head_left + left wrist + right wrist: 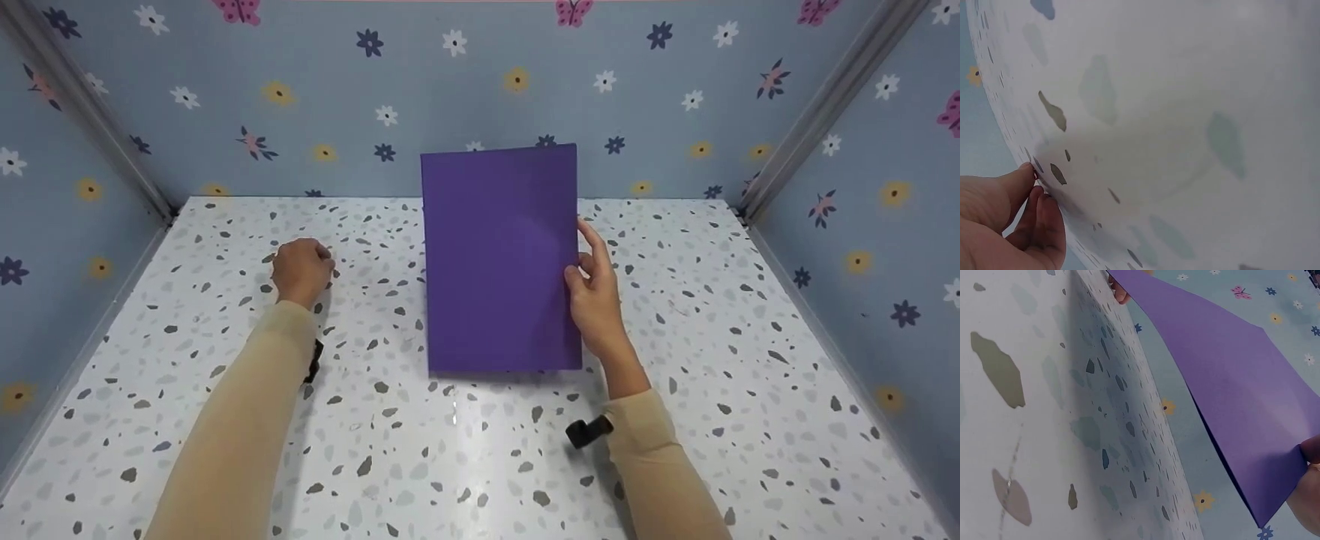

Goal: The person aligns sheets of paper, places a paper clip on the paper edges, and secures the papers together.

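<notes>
We see the right hand (pixel 598 292) gripping a flat, rectangular, plain purple panel (pixel 501 262) by its right edge. Its thumb lies on the face toward us; its other fingers bend around the edge to the back. The right wrist angles up and slightly inward, and the forearm, in a beige long sleeve (pixel 660 465), enters from the bottom right.

We find the purple panel ahead, between the two hands, its long sides upright, its top edge overlapping the pale blue wall with printed flowers and butterflies (pixel 450 75). In the right wrist view, the corner nearest that hand is clear of the white speckled surface (pixel 375 450).

We see the left hand (pixel 301 270) to the left of the panel and apart from it, low over the surface. Its fingers are loosely curled, thumb tip close to the fingertips, with nothing that we can make out held between them. We cannot tell how firmly it rests. The left forearm, in a matching beige sleeve (pixel 247 420), reaches forward from the bottom left. We note a small black device (pixel 587 431) at the right cuff.
</notes>
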Action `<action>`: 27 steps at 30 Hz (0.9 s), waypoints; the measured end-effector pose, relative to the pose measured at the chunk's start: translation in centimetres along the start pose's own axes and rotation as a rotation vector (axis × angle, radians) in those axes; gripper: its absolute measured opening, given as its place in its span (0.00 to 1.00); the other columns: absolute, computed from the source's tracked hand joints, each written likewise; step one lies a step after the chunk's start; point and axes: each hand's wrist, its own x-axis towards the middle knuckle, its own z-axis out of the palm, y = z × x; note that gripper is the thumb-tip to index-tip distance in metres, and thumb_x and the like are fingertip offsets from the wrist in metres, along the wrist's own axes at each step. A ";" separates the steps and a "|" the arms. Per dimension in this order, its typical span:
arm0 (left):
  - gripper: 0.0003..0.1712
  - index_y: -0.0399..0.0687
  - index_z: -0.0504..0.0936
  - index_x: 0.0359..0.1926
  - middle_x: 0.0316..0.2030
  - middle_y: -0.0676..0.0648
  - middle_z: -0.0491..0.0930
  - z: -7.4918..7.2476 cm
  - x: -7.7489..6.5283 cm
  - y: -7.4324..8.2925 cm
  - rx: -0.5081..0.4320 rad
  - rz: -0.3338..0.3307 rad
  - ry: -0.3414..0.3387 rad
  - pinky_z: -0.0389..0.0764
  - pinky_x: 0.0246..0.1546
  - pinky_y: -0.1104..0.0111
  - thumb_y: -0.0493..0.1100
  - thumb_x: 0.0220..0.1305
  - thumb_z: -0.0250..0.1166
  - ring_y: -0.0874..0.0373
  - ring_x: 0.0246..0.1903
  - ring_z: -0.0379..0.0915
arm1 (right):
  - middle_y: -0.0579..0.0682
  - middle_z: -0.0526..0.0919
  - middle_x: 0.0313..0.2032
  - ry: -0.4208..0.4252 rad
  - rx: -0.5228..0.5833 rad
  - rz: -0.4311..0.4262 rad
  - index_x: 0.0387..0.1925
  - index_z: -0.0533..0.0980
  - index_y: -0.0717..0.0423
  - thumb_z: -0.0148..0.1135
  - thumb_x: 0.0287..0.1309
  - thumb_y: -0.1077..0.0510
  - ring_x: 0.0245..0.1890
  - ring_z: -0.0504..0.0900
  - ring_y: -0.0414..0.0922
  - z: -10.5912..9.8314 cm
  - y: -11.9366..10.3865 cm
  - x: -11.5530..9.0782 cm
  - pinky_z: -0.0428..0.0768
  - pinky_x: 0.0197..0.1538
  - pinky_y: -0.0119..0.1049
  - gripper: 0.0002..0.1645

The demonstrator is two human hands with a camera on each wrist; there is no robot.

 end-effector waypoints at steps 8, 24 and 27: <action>0.11 0.28 0.86 0.49 0.50 0.30 0.84 -0.1 -0.1 -0.1 -0.043 -0.021 0.014 0.78 0.58 0.45 0.33 0.74 0.63 0.36 0.53 0.77 | 0.59 0.84 0.53 -0.002 -0.007 -0.005 0.82 0.60 0.33 0.45 0.78 0.72 0.50 0.86 0.53 0.0 0.0 0.0 0.85 0.50 0.42 0.42; 0.08 0.32 0.85 0.46 0.46 0.32 0.84 -0.6 -0.6 0.2 -0.035 0.043 0.011 0.78 0.51 0.50 0.32 0.76 0.60 0.41 0.47 0.76 | 0.59 0.84 0.51 -0.010 -0.010 -0.003 0.82 0.60 0.32 0.45 0.79 0.72 0.49 0.87 0.53 0.0 0.0 0.0 0.86 0.49 0.42 0.42; 0.09 0.32 0.85 0.46 0.46 0.32 0.84 -0.9 -0.6 0.6 -0.033 0.074 0.028 0.78 0.50 0.49 0.33 0.76 0.61 0.40 0.46 0.78 | 0.60 0.84 0.51 -0.008 -0.010 -0.004 0.82 0.60 0.33 0.45 0.79 0.72 0.49 0.87 0.54 0.1 -0.1 0.0 0.86 0.49 0.42 0.42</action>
